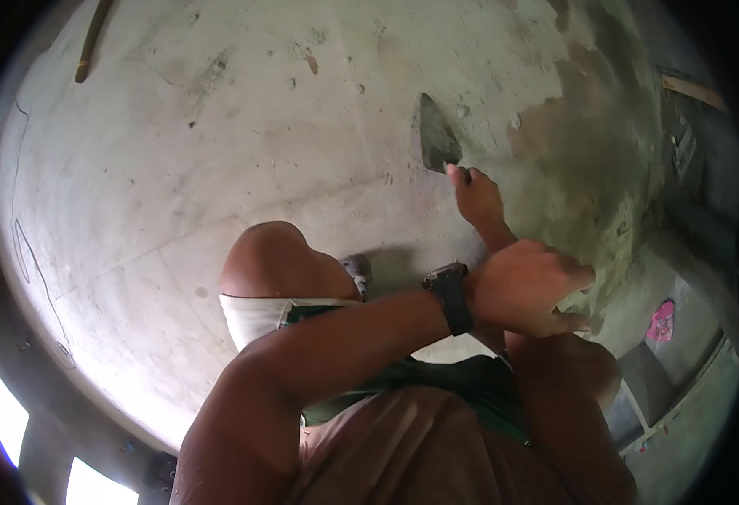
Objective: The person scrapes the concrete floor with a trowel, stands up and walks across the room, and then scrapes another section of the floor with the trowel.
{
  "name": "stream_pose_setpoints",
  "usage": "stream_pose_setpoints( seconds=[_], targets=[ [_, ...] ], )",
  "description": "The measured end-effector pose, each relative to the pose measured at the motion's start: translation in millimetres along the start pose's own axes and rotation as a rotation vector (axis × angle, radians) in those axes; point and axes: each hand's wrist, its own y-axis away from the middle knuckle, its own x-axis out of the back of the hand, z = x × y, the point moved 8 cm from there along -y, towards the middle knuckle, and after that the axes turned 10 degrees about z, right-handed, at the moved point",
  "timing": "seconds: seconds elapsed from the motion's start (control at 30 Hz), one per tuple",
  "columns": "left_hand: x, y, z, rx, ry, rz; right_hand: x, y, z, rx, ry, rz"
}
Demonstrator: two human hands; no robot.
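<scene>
My right hand [480, 202] is closed around the handle of a pointed trowel [439, 139]. The trowel's dark triangular blade lies against the floor, or just above it, its tip directed away from me. My left arm, with a dark wristwatch [451, 299], reaches across to the right over the right forearm. My left hand [528, 284] has its fingers and thumb apart, with nothing visible between them. Part of the right forearm is hidden behind that hand.
A pale, stained concrete floor [243, 160] spreads ahead, with a damp brown patch [567, 126] at the right. A stick [91, 42] lies far left, above a thin wire [22, 244]. Near the right wall is a pink item [661, 321]. My bare knee [272, 252] rises at centre left.
</scene>
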Motion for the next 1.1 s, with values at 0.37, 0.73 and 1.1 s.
stream_pose_setpoints(
  seconds=[0.37,0.73,1.1],
  targets=[
    [14.7,-3.0,12.0,-0.028,0.001,0.083,-28.7,55.7,-14.9,-0.035,-0.053,-0.057],
    [39.8,-9.2,17.2,-0.057,0.011,0.179,-147.0,157.3,-197.1,0.547,-0.118,-0.676],
    [53.7,-9.5,19.6,-0.059,0.014,0.241,-31.8,7.1,-141.0,0.395,0.107,-0.141]
  ],
)
